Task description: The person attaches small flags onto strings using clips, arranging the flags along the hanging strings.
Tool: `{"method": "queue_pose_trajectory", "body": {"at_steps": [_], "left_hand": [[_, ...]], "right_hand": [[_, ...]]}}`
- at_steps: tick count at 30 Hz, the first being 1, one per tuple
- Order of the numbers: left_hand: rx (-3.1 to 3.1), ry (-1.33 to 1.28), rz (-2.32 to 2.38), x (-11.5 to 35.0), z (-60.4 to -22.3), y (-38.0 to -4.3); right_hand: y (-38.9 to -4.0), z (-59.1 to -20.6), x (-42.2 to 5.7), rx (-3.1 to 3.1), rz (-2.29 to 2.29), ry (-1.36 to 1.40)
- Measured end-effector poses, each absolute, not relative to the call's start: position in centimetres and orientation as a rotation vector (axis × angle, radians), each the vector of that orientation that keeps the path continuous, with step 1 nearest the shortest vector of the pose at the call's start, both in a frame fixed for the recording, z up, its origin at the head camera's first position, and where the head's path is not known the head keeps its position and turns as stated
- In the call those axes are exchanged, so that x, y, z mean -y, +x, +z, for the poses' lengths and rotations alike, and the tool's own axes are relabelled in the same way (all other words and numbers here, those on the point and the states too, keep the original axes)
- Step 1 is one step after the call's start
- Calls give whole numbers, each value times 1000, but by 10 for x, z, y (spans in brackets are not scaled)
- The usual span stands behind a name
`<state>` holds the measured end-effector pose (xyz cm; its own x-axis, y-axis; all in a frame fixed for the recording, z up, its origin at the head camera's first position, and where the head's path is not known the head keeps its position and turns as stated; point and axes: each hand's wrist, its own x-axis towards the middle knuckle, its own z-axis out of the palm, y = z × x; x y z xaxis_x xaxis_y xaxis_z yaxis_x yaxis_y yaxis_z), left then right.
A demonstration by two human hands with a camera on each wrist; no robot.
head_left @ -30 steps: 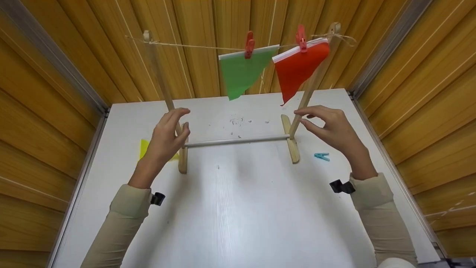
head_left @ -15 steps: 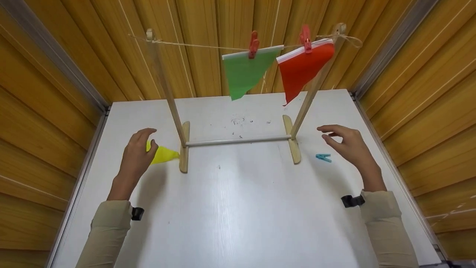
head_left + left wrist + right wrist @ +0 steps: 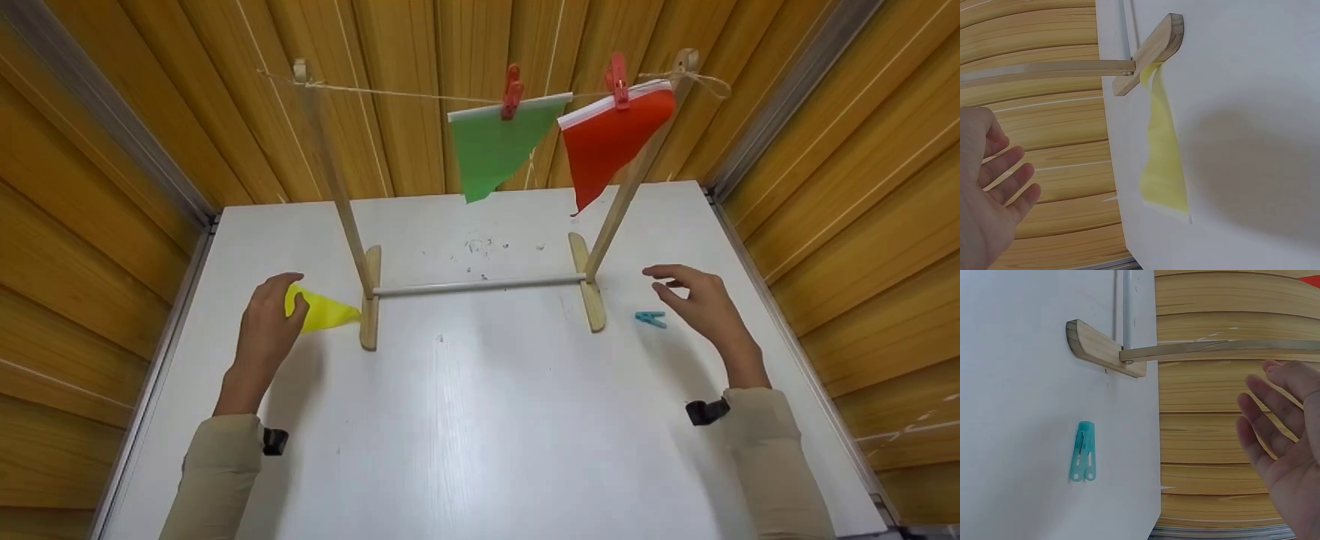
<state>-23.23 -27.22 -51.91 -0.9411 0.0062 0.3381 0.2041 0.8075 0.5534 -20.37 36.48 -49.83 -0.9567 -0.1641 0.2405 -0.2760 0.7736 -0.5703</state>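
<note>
In the head view my left hand (image 3: 268, 319) hovers over the left side of the table, fingers loosely bent and holding nothing. It partly covers a yellow pennant flag (image 3: 330, 312) whose tip reaches the stand's left foot; the left wrist view shows the yellow flag (image 3: 1163, 152) lying on the table, apart from my fingers. My right hand (image 3: 705, 304) is in the air at the right, relaxed, with nothing in it. Just left of it a teal clothespin (image 3: 650, 319) lies on the table; the right wrist view shows this clothespin (image 3: 1083, 451) below my spread fingers.
A wooden stand with a left post (image 3: 335, 180), a right post (image 3: 626, 191) and a grey crossbar (image 3: 480, 285) carries a string (image 3: 397, 93). From it hang a green flag (image 3: 499, 142) and a red flag (image 3: 611, 135), each under a red clothespin (image 3: 512, 91). Wood-look panels (image 3: 405, 150) enclose the table.
Both hands have moved outward from the stand's posts and back toward me, the left to beside the yellow flag, the right to near the teal clothespin. The hanging flags stay on the string.
</note>
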Motion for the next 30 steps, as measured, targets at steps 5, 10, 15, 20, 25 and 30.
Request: {"method": "queue_pose_trajectory", "body": {"at_steps": [5, 10, 15, 20, 25, 30], "left_hand": [[2687, -132, -874, 275, -526, -230], [2690, -99, -903, 274, -531, -231], [2689, -38, -957, 276, -536, -234], [2682, 70, -1035, 279, -542, -233], [2608, 189, -1181, 281, -549, -238], [2578, 332, -1303, 289, -568, -248]], "right_hand": [[-201, -506, -369, 2809, 962, 329], [-199, -515, -373, 2831, 977, 291], [-200, -523, -377, 2842, 980, 274], [-199, -528, -380, 2857, 979, 242], [-197, -531, -384, 2876, 984, 210], [-195, -544, -387, 2917, 1029, 192]]}}
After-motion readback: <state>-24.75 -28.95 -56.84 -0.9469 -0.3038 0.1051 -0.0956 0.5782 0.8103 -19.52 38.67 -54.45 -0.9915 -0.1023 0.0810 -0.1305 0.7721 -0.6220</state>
